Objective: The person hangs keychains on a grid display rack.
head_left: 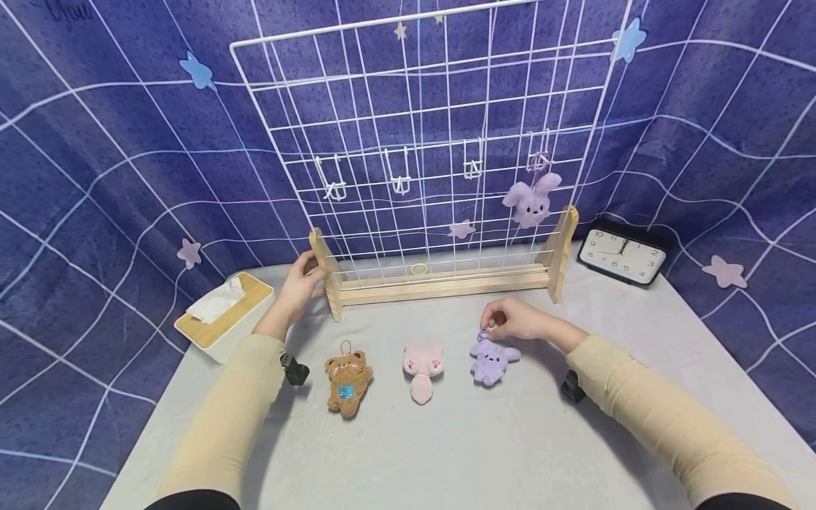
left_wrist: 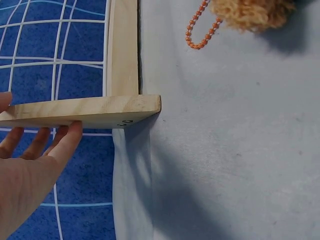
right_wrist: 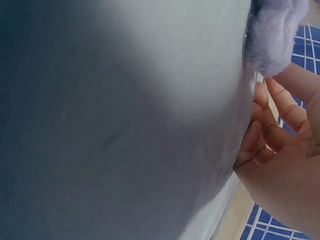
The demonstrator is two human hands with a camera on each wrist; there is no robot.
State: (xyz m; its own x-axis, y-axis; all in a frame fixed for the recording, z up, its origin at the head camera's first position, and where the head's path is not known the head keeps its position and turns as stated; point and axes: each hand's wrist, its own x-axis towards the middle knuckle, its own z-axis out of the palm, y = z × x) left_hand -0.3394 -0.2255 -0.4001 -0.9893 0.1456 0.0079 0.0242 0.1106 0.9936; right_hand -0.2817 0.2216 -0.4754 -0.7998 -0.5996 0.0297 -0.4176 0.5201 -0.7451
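My right hand (head_left: 518, 320) pinches the loop of a purple plush keychain (head_left: 489, 365) with long ears, which is at the table's surface. In the right wrist view part of the purple plush (right_wrist: 272, 40) shows beside the fingertips. My left hand (head_left: 299, 285) holds the left wooden upright (head_left: 326, 276) of a white wire grid rack, thumb on one face and fingers on the other, as the left wrist view shows. Between the hands lie a brown bear plush (head_left: 347, 382) with a beaded loop and a pink plush (head_left: 423, 368). Another purple rabbit plush (head_left: 532, 203) hangs from the rightmost hook.
Three white hooks, the left one (head_left: 334, 190) among them, hold nothing on the grid (head_left: 433, 113). A tissue box (head_left: 261, 289) stands at the left and a clock (head_left: 621, 253) at the right. A yellow-green ring (head_left: 419, 269) sits by the rack's base. Behind hangs a blue patterned curtain (head_left: 115, 191).
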